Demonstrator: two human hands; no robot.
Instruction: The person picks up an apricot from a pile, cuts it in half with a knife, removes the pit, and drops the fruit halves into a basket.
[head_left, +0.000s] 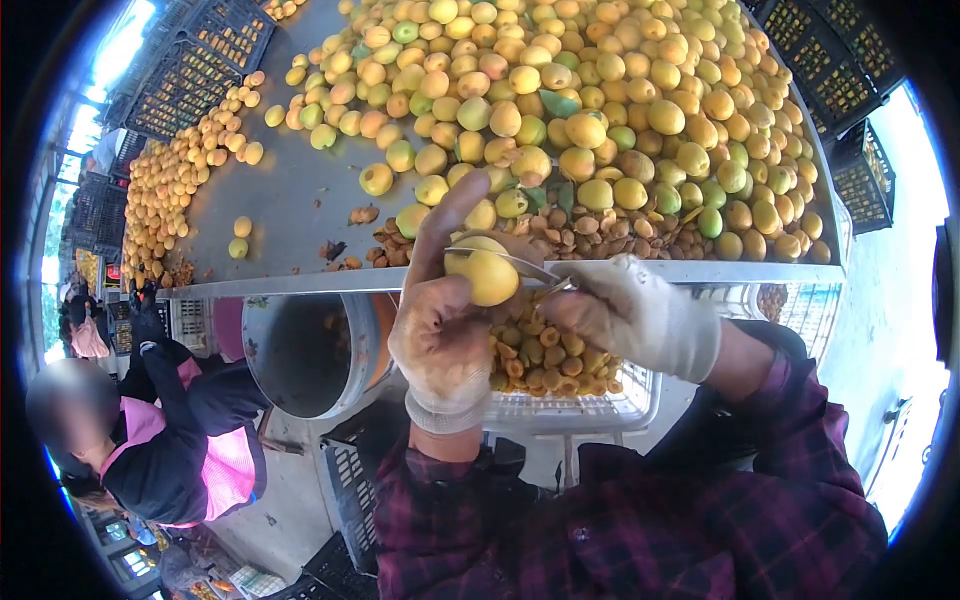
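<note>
My left hand [437, 335], in a stained white glove, grips a yellow apricot [492, 278] with its index finger stretched upward. In my gloved right hand [635, 318] is a small knife [530, 267], its thin blade lying across the apricot. Both hands are at the near edge of the metal table [400, 279]. Just below them, halved apricots [560, 365] fill part of a white plastic basket [600, 412]. Apricot pits [585, 238] lie along the table edge beyond the hands.
A large heap of apricots [600, 110] covers the table. A metal bucket [300, 355] stands left of my arms, and a black crate [355, 490] sits below it. To the left, a person [190, 440] in pink and black sits near the table. Black crates [200, 70] stand behind.
</note>
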